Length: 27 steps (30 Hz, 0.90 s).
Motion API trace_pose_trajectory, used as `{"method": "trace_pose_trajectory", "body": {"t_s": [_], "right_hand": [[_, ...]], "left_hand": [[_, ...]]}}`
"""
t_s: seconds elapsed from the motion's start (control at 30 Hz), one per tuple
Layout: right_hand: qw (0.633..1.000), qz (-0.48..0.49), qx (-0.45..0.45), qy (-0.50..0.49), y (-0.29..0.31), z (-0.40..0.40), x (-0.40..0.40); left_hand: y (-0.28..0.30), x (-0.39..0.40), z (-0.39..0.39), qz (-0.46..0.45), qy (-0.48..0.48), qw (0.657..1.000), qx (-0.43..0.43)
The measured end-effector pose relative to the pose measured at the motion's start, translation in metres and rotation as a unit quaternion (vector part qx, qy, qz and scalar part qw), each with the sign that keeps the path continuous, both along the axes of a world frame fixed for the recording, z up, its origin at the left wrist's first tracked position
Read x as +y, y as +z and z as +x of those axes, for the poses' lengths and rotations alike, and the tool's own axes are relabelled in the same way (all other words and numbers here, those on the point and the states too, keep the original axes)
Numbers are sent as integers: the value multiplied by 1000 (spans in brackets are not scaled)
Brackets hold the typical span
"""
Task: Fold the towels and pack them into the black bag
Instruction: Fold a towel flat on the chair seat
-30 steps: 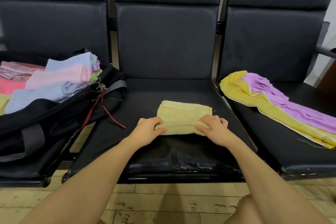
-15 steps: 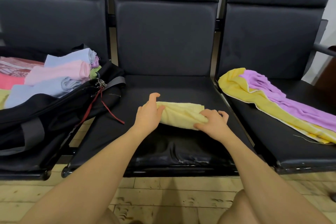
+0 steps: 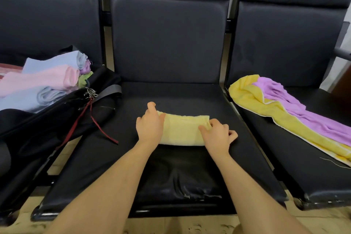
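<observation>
A pale yellow towel, folded into a short thick roll, lies on the middle black seat. My left hand rests against its left end, fingers fairly straight and thumb lying on top. My right hand holds the right end with curled fingers pinching the cloth. The black bag lies open on the left seat, with several rolled towels in blue, pink, purple and green inside. On the right seat an unfolded yellow towel lies under a purple towel.
A red cord and a grey strap hang from the bag onto the middle seat's left side. Seat backs rise behind all three seats. A metal armrest stands at the far right. Tiled floor shows below the seat fronts.
The flat folded yellow towel has been rolled away from me into a thicker bundle. My left hand moved from gripping its near edge to lying on its left end.
</observation>
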State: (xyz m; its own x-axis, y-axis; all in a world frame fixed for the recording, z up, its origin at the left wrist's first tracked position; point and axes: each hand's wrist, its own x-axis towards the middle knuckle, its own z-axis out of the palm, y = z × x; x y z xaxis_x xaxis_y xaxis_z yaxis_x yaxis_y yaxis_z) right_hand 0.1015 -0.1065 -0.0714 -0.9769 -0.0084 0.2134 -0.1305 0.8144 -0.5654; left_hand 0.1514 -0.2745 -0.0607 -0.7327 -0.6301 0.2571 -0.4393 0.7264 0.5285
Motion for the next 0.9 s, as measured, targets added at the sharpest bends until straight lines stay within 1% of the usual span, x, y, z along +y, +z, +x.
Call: {"method": "trace_pose_trajectory", "body": {"t_s": [0.1, 0.17, 0.3, 0.4, 0.5, 0.6, 0.73, 0.83, 0.9], "right_hand": [[998, 68, -8, -17, -3, -11, -2], [994, 109, -14, -8, -3, -16, -2], [986, 163, -37, 22, -3, -20, -2], [986, 151, -63, 27, 1, -20, -4], [985, 149, -83, 37, 3, -17, -11], [984, 151, -83, 43, 2, -12, -18], [988, 128, -76, 48, 1, -4, -23], [990, 110, -43, 76, 3, 5, -21], [992, 70, -36, 98, 6, 9, -17]], "left_hand": [[-15, -8, -10, -18, 21, 999, -27], [-20, -12, -14, -26, 31, 999, -33], [-23, -14, -12, -70, 7, 996, -51], [-22, -13, -5, -80, -11, 995, -61], [-22, -12, 1, -120, -22, 983, -135], [-20, -12, 4, -136, -17, 976, -166], [-19, -12, 6, -138, -28, 979, -151], [-16, -9, 10, -123, -40, 982, -137], [-13, -9, 14, -98, -50, 987, -120]]}}
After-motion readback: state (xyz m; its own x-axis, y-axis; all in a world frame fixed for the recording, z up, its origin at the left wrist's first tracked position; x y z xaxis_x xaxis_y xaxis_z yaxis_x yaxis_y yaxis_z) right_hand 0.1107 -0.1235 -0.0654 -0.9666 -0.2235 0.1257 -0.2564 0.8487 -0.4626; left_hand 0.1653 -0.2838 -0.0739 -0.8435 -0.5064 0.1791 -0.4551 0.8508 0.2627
